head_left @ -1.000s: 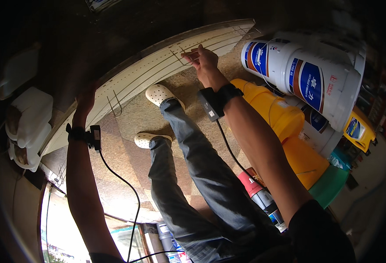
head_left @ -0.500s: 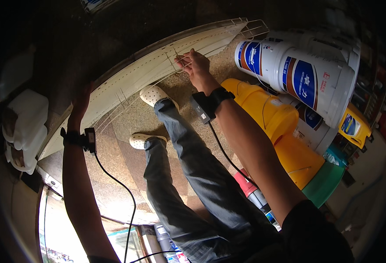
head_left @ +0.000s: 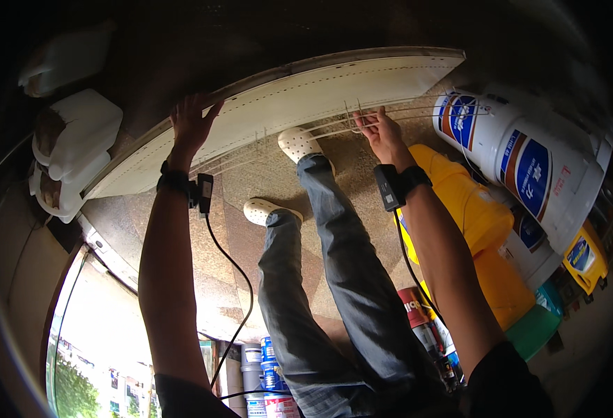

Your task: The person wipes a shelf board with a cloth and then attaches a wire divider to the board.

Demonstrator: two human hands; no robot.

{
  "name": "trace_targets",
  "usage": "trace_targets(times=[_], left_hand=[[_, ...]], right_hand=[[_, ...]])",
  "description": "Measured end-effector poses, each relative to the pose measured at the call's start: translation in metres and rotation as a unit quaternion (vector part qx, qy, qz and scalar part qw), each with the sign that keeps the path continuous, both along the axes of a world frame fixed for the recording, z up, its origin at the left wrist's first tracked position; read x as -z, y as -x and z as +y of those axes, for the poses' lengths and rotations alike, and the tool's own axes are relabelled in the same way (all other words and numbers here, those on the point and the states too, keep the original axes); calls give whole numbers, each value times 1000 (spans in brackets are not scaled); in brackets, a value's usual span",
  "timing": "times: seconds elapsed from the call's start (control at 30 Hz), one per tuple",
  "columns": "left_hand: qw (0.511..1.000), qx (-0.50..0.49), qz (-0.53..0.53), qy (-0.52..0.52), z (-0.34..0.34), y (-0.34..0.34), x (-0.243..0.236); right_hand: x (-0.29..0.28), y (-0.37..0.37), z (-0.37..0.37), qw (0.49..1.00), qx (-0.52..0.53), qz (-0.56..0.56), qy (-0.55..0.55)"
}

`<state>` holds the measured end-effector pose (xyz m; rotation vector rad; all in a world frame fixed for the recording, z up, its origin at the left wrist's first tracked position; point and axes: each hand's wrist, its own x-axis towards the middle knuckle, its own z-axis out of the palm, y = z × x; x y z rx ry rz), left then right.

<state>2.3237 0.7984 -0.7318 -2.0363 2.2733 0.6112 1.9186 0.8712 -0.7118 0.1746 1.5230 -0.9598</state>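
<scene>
A long cream shelf board (head_left: 334, 82) with a row of small holes stretches across in front of me. My left hand (head_left: 194, 125) lies on its dark upper edge with fingers spread. Lower and to the right, my right hand (head_left: 384, 134) is closed around a thin wire rack (head_left: 414, 113), its fingers near the upright prongs. The rack runs along the board's near side and reaches past its right end toward the white buckets. Its left part is faint near my left wrist.
White buckets (head_left: 529, 164) with blue labels lie at the right, beside yellow buckets (head_left: 474, 209) and a green tub (head_left: 536, 334). White plastic jugs (head_left: 76, 136) stand at the left. My feet in cream clogs (head_left: 298, 145) are just under the rack. Cables hang from both wrists.
The wire rack has shifted right with my right hand, its end now beyond the board. My left hand has moved right along the board's edge, fingers now spread. The whole view has also shifted.
</scene>
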Motion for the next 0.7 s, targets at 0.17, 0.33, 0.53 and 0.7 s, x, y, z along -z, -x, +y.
trace_targets(times=[0.17,0.33,0.53,0.7], left_hand=[[1000,-15,-21,13,-24,0,10],[997,-14,30,73,-55,-4,47],[984,-82,161,14,-92,-27,102],[973,-99,206,0,-115,-35,150]], right_hand=[[11,-4,-2,1000,-9,2,1],[50,14,-2,999,-24,-2,24],[81,-1,-27,996,-18,81,39],[115,-14,-48,984,-63,152,71]])
